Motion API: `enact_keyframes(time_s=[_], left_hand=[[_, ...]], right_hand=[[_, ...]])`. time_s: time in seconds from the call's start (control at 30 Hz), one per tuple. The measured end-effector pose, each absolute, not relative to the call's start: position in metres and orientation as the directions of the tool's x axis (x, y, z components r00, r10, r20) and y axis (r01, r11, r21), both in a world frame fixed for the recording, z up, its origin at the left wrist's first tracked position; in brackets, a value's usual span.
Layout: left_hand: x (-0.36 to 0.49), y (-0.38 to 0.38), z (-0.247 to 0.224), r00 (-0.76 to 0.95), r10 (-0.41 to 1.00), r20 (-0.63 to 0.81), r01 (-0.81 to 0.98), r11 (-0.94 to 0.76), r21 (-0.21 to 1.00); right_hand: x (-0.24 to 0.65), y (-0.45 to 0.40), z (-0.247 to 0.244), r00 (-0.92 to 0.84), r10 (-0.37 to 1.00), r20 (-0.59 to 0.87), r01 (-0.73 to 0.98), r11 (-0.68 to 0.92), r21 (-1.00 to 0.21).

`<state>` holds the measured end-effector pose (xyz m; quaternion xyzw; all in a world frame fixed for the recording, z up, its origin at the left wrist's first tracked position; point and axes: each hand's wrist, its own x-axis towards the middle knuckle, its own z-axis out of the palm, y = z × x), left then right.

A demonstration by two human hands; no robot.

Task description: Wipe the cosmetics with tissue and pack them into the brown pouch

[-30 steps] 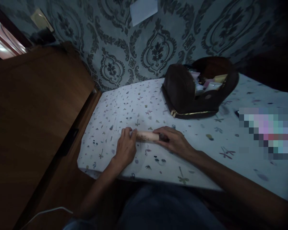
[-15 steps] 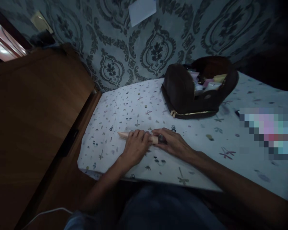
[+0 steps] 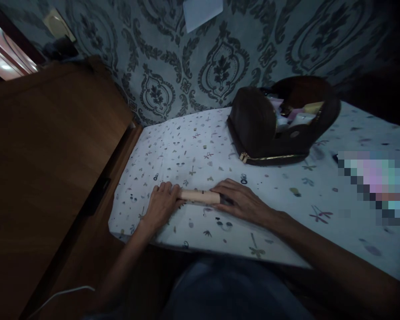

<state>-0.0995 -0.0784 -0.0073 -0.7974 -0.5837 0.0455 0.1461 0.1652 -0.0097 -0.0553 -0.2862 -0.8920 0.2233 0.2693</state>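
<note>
Printed white cloth [image 3: 180, 233] is covering the surface, its front edge running nearest the person. Just beyond that edge, the left hand [image 3: 162, 202] is curling its fingers over one end of a beige tube [image 3: 200, 196]; the right hand [image 3: 242, 200] is pinching the dark cap [image 3: 226, 200] at the other end between thumb and fingers. The tube is lying crosswise between both hands; whether it is touching the cloth cannot be told. Risk noted: if the left hand is squeezing hard while the cap is sitting loose, contents could be leaking onto the cloth; cap tightness is not showing. Farther back, a brown bag [image 3: 253, 113] is standing open, holding small packages [image 3: 302, 119]; a knock could be spilling them. Behind, a patterned wall [image 3: 156, 95] is rising.
</note>
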Motion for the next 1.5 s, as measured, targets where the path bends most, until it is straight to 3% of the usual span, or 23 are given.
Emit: enact_keyframes(time_s=[0.2,0.5,0.9,1.07,1.2,1.33,1.5], left_hand=[[-0.116,-0.095,-0.027,0.308,0.939,0.155,0.945,-0.284,-0.161],[-0.093,-0.114,-0.040,0.261,0.925,0.276,0.956,-0.208,-0.207],[-0.014,-0.106,-0.025,0.525,0.835,0.163,0.851,-0.508,-0.134],[-0.037,-0.095,-0.010,0.408,0.912,0.046,0.912,-0.404,-0.078],[-0.065,-0.095,0.002,0.283,0.957,-0.059,0.952,-0.287,-0.104],[-0.083,-0.099,0.001,0.234,0.970,-0.066,0.961,-0.241,-0.135],[-0.091,-0.091,0.000,0.294,0.956,-0.019,0.935,-0.291,-0.200]], right_hand=[[0.165,-0.011,-0.052,-0.693,0.623,0.361,0.377,0.741,-0.555],[0.166,-0.010,-0.062,-0.665,0.626,0.407,0.354,0.744,-0.567],[0.165,-0.007,-0.067,-0.659,0.586,0.471,0.313,0.784,-0.536],[0.165,-0.009,-0.067,-0.641,0.603,0.474,0.314,0.770,-0.555],[0.165,-0.010,-0.063,-0.645,0.602,0.471,0.296,0.765,-0.572],[0.165,-0.010,-0.062,-0.654,0.608,0.451,0.280,0.748,-0.601],[0.167,-0.007,-0.064,-0.643,0.667,0.376,0.315,0.678,-0.665]])
